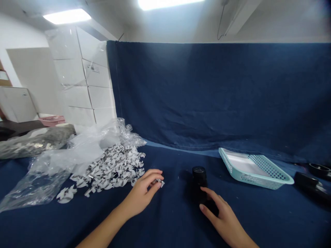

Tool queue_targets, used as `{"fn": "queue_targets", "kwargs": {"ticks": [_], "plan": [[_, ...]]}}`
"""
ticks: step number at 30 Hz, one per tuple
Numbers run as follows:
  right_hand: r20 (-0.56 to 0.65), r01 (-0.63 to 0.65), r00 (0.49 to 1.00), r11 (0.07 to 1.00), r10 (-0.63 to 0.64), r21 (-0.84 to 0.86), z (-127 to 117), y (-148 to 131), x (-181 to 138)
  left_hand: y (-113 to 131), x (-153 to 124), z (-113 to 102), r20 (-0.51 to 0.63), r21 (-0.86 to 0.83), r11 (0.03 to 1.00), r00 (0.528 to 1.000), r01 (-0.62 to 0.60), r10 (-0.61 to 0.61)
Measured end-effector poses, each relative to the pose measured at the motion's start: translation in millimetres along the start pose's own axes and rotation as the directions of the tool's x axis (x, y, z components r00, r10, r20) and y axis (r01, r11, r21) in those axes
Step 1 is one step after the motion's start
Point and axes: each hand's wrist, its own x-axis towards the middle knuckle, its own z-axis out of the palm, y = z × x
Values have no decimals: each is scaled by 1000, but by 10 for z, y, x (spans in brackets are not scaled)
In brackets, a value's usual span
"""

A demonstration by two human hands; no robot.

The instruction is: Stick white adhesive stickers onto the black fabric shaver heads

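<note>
- Your right hand (pixel 222 215) is nearest you, its fingers loosely curled about the lower part of the black container (pixel 199 184), which stands upright on the blue cloth (pixel 168 224).
- Your left hand (pixel 141 193) is closed to a pinch, thumb and fingertips nipping one small white piece (pixel 159 181), just left of the container and apart from it.
- By that, the work looks barely started: one piece lifted, not yet at the container.
- Just beyond your left hand lies the heap of pieces (pixel 113 168), large and unpicked, spilling from a clear plastic bag (pixel 77 151).
- Farther right, the teal basket (pixel 258 181) sits well apart from both hands; what lies white inside it I cannot tell.
</note>
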Motion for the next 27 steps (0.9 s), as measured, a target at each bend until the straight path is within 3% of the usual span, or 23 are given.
{"fn": "queue_targets", "kwargs": {"ticks": [27], "plan": [[44,-23,999,999,22,40,7,10,-1,-3,-15,-6,30,-1,1000,999,19,-19]]}}
